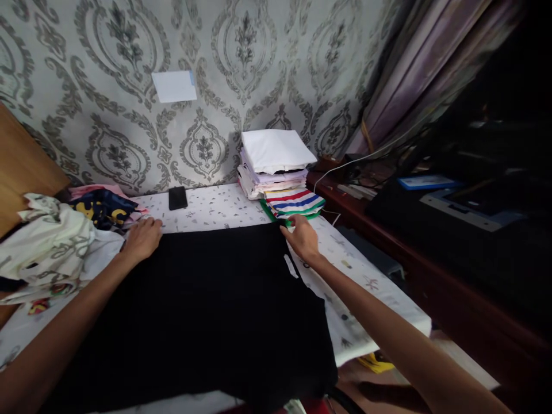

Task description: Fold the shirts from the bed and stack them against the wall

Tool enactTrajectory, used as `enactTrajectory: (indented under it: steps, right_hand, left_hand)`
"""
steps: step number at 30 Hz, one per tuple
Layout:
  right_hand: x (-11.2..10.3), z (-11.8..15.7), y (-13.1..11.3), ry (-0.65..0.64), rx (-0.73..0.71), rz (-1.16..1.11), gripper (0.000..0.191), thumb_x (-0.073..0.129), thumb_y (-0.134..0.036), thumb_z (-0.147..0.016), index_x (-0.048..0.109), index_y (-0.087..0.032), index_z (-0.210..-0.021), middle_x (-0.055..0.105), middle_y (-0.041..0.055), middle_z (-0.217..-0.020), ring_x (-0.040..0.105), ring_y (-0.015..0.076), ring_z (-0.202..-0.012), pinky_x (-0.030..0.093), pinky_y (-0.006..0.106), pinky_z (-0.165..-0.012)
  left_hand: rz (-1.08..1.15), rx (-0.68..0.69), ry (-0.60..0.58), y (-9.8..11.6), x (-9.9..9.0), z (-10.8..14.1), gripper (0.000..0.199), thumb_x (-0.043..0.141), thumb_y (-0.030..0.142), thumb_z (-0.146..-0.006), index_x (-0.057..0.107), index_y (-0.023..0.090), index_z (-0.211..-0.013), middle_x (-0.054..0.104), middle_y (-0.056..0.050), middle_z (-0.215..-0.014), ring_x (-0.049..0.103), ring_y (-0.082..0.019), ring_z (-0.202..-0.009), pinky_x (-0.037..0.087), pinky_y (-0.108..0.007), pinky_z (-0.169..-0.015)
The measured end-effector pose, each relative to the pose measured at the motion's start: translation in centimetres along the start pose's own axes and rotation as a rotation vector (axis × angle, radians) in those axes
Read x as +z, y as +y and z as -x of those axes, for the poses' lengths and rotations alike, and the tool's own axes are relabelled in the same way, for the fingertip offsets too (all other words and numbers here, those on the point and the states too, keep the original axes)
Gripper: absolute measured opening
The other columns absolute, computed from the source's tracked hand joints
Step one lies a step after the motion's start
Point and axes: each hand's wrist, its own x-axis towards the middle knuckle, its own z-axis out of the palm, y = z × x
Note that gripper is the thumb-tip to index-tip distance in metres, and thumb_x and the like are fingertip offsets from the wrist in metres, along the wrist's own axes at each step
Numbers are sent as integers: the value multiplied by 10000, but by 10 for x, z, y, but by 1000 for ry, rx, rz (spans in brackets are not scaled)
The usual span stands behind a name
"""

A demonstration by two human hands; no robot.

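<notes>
A large black garment (215, 299) lies spread flat over the near part of the table, with a small white strip (290, 266) close to its right edge. Whether it is a shirt or another kind of clothing cannot be made out. At its far left corner, my left hand (144, 238) is closed on the cloth, fingertips curled at the edge. My right hand (303, 238) pinches the far right corner, just in front of a striped folded cloth (293, 201).
Folded clothes topped by a white one (278, 150) stand at the back against the wall. A black phone or wallet (177, 198) lies on the patterned tablecloth (211, 204). Crumpled clothes (56, 241) heap at left. A dark red desk (388, 247) with cables borders the right.
</notes>
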Motion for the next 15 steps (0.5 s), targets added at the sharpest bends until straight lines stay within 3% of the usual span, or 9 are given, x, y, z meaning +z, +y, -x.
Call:
enactTrajectory:
  steps: [2, 5, 7, 9, 10, 12, 15]
  right_hand:
    - [0, 4, -17, 24, -172, 23, 290, 477, -338, -944, 601, -196, -1164, 655, 113, -1145, 638, 245, -969, 499, 332, -782]
    - [16, 4, -45, -149, -463, 39, 357, 374, -276, -988, 620, -182, -1228, 651, 132, -1247, 600, 243, -1176, 462, 349, -1007]
    - [34, 3, -54, -294, -522, 109, 420, 368, -300, -997, 584, -165, -1332, 603, 152, -1383, 524, 257, -1325, 395, 402, -1117]
    - [51, 2, -50, -358, -481, 205, 492, 373, -370, -1003, 521, -156, -1421, 513, 164, -1501, 425, 277, -1430, 334, 474, -1170]
    - [58, 2, -45, -358, -456, 246, 526, 369, -410, -1005, 498, -156, -1447, 478, 164, -1534, 387, 283, -1459, 307, 501, -1185]
    - [68, 1, -30, -326, -427, 292, 581, 355, -477, -1005, 468, -162, -1480, 439, 157, -1565, 346, 279, -1485, 266, 513, -1208]
    - [72, 0, -12, -299, -416, 310, 637, 323, -538, -1001, 438, -171, -1509, 419, 144, -1580, 320, 271, -1499, 248, 505, -1221]
  left_hand:
    - [114, 88, 61, 33, -1, -1, 402, 407, 279, -938, 586, 124, -1264, 637, -187, -1260, 573, -323, -1211, 420, -467, -1065]
    - [330, 264, -23, 104, -7, -8, 495, 303, 330, -1006, 498, 112, -1405, 533, -158, -1475, 473, -267, -1375, 352, -404, -1164]
    - [419, 348, -163, 147, -8, -14, 585, 232, 393, -1032, 402, 88, -1501, 384, -155, -1601, 345, -234, -1482, 263, -345, -1214]
    - [447, 357, -253, 167, -4, -19, 681, 205, 498, -1034, 314, 81, -1560, 278, -147, -1652, 233, -221, -1534, 208, -316, -1228]
    - [446, 340, -278, 166, -1, -20, 719, 211, 545, -1025, 290, 86, -1574, 244, -144, -1662, 193, -225, -1546, 188, -324, -1235]
    - [429, 280, -295, 143, 6, -16, 767, 249, 602, -1006, 273, 97, -1583, 203, -153, -1667, 145, -252, -1556, 154, -388, -1252]
    - [387, 117, -295, 71, 17, -2, 769, 281, 610, -993, 261, 119, -1585, 173, -172, -1665, 124, -285, -1558, 135, -502, -1248]
